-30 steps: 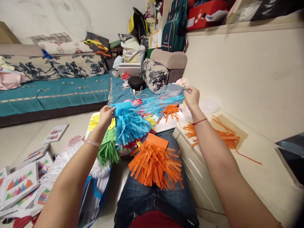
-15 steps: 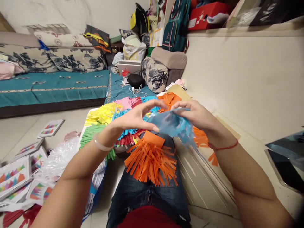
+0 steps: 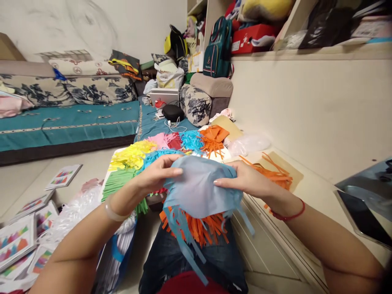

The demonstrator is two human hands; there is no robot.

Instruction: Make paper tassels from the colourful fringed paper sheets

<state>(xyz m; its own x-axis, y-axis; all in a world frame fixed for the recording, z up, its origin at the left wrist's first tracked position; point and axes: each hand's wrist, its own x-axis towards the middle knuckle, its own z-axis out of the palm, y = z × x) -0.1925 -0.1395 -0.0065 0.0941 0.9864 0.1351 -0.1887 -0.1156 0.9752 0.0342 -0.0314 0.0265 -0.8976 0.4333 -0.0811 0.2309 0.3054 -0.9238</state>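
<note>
A sheet of light-blue fringed tissue paper is spread between my hands above my lap, its cut strips dangling below. My left hand pinches its left edge, thumb on top. On the opposite edge, my right hand grips it the same way. Beneath, partly covered by the blue sheet, an orange tissue paper tassel rests on my jeans. Just beyond my hands lie fringed paper bundles: yellow, green, blue, pink and orange.
More orange strips lie on the ledge at right, near a clear plastic bag and a phone. Printed packets and white plastic cover the floor at left. A teal-covered sofa stands behind.
The blue paper, bunched up before, is now opened out flat and lower over the orange tassel. My left hand has closed on its edge. The view has shifted slightly.
</note>
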